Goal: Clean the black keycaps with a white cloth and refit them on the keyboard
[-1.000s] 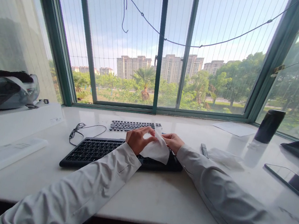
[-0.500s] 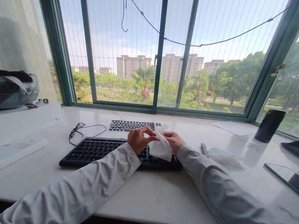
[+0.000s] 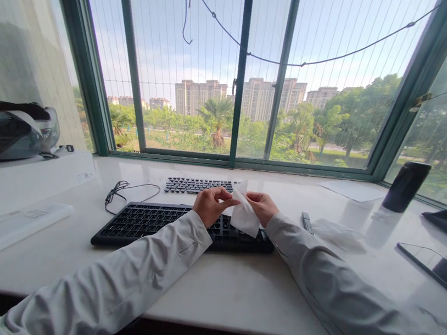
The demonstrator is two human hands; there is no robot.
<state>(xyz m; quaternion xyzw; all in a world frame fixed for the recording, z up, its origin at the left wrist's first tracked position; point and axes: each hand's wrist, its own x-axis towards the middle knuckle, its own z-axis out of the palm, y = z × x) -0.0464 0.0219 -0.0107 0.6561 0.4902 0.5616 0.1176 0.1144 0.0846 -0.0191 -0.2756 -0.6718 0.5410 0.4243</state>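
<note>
White tissue hangs at frame centre, pinched at its top between left hand and right hand, above the black keyboard.

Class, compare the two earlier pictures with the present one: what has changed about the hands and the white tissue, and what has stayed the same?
The white tissue now shows smaller, gathered between both hands above the near keyboard. The left hand and right hand keep pinching it and have barely shifted. Far keyboard, cable, black cup and pen stayed put.

White wipe hides some keys (near keyboard)
</note>
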